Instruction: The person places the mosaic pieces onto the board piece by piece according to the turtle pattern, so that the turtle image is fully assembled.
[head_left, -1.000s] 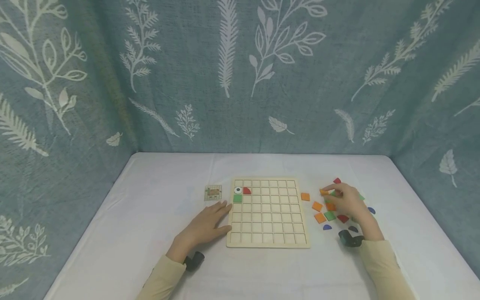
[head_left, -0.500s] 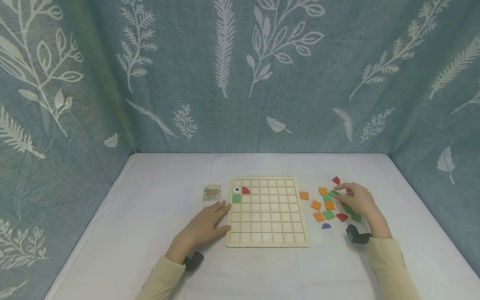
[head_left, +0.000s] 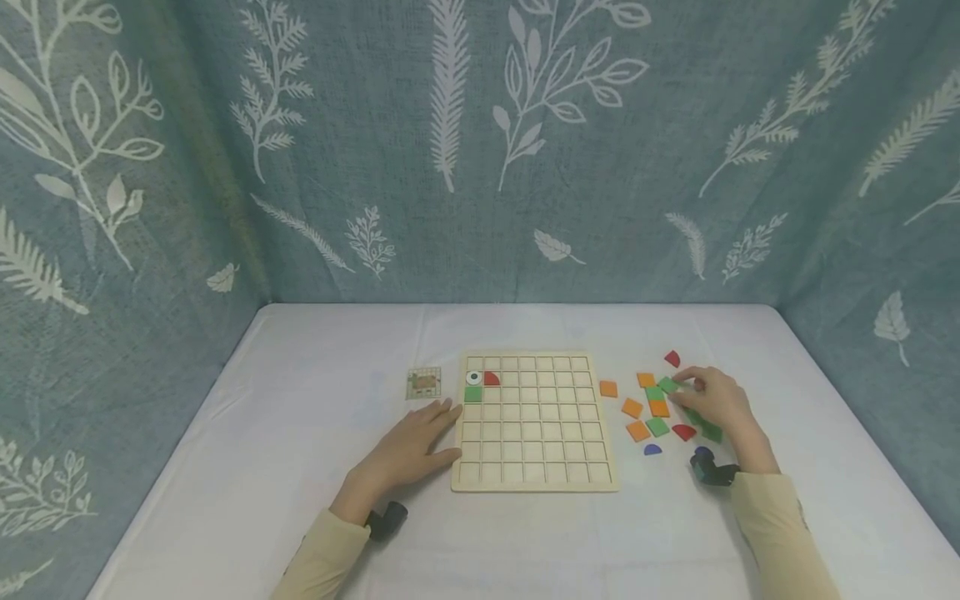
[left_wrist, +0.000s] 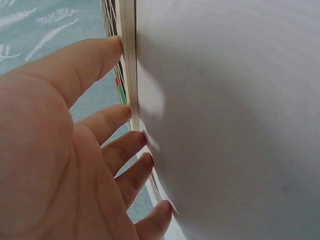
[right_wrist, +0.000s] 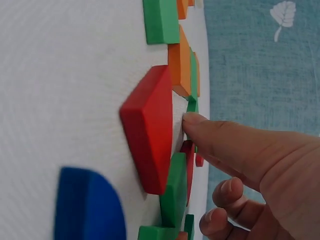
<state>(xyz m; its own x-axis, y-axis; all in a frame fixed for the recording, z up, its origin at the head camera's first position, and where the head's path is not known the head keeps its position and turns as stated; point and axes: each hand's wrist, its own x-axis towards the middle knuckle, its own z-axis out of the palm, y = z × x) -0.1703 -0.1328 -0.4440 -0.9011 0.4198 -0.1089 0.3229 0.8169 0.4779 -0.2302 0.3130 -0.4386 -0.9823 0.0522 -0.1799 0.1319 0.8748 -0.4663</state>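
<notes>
My left hand (head_left: 411, 446) rests beside the left edge of a pale wooden grid board (head_left: 543, 485), fingers spread and fingertips against its side. In the left wrist view the thumb touches the board's edge. On the board lie a round eye piece (head_left: 473, 378), a red quarter-round piece (head_left: 491, 379) and a green square tile (head_left: 473, 394). At the right, my right hand (head_left: 716, 402) pinches a loose green tile (head_left: 667, 385) between thumb and index finger, low over the table. In the right wrist view the thumb (right_wrist: 200, 125) hides most of that tile.
Several orange tiles (head_left: 638, 431), green tiles (head_left: 657, 427), red pieces (head_left: 683, 432) and a blue half-round piece (head_left: 652, 449) are scattered right of the board. A small picture card (head_left: 423, 382) lies left of it. A patterned curtain (head_left: 480, 167) stands behind the white table (head_left: 337, 350).
My right hand has left an orange tile and moved slightly right to the green tile, staying there over the last half second. The left hand stays at the board's edge.
</notes>
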